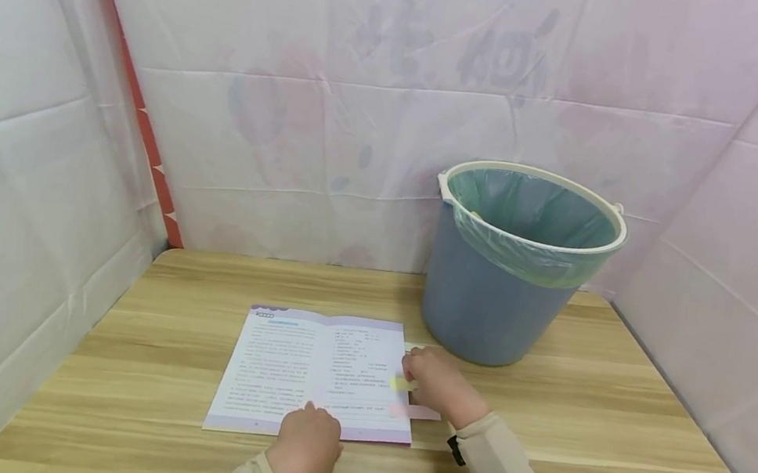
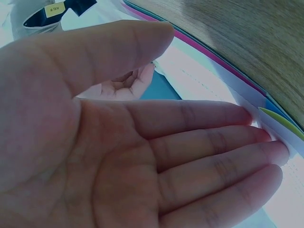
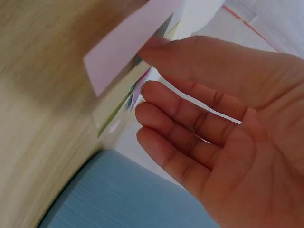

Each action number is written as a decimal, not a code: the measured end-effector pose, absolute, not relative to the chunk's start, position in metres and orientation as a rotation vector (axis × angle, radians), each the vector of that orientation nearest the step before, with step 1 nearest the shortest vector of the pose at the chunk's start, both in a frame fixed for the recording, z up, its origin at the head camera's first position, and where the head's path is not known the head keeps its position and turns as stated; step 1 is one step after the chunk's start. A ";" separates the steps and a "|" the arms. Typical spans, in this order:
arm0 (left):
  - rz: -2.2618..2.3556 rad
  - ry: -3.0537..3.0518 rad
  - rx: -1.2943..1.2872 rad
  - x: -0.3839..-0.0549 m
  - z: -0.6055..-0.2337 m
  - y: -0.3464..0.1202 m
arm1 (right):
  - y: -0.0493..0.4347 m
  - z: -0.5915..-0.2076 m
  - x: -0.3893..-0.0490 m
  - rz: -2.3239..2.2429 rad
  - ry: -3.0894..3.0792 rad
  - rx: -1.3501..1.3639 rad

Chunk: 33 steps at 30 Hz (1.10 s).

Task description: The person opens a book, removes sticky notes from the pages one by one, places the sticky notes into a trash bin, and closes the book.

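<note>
An open book [image 1: 276, 382] with printed text lies flat on the table. My left hand [image 1: 307, 445] rests at the book's lower edge, near the fold. In the left wrist view its fingers [image 2: 209, 147] are straight, with the fingertips right at the page. At the book's right edge, my right hand [image 1: 439, 382] pinches the yellow sticky tab [image 1: 401, 384] between thumb and forefinger; the tab's outer end is hidden by the hand. A pink sticky tab [image 1: 420, 413] sticks out below it, and a pale green one [image 1: 412, 346] above. The other right fingers [image 3: 166, 128] are loosely bent.
A blue-grey bucket [image 1: 485, 297] lined with a green plastic bag stands at the back right, just beyond my right hand. White printed cloth [image 1: 233, 155] encloses the wooden table [image 1: 156, 319] at the back and sides.
</note>
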<state>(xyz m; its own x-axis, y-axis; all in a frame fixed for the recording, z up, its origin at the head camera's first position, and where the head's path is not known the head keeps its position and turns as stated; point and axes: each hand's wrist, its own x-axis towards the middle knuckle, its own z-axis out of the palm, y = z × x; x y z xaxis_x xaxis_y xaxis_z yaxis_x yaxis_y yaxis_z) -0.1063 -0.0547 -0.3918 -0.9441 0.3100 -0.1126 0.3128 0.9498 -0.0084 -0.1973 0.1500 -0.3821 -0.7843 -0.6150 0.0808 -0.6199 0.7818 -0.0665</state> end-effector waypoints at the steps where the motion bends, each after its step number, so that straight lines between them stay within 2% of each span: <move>1: -0.036 2.992 0.482 -0.106 -0.392 -0.055 | 0.150 -0.382 -0.197 0.141 -2.909 1.014; 11: 0.009 2.962 0.468 -0.108 -0.390 -0.055 | 0.153 -0.388 -0.202 0.354 -2.767 1.085; 33: 0.027 2.945 0.496 -0.107 -0.390 -0.055 | 0.151 -0.384 -0.201 0.298 -2.798 0.982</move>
<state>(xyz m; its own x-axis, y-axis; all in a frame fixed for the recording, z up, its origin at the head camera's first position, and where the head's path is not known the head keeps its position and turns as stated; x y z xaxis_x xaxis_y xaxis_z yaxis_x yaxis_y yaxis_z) -0.1071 -0.0550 -0.3897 -0.9332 0.3268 -0.1494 0.3239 0.9451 0.0436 -0.2005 0.1515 -0.3835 -0.7712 -0.5988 0.2162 -0.6309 0.7643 -0.1338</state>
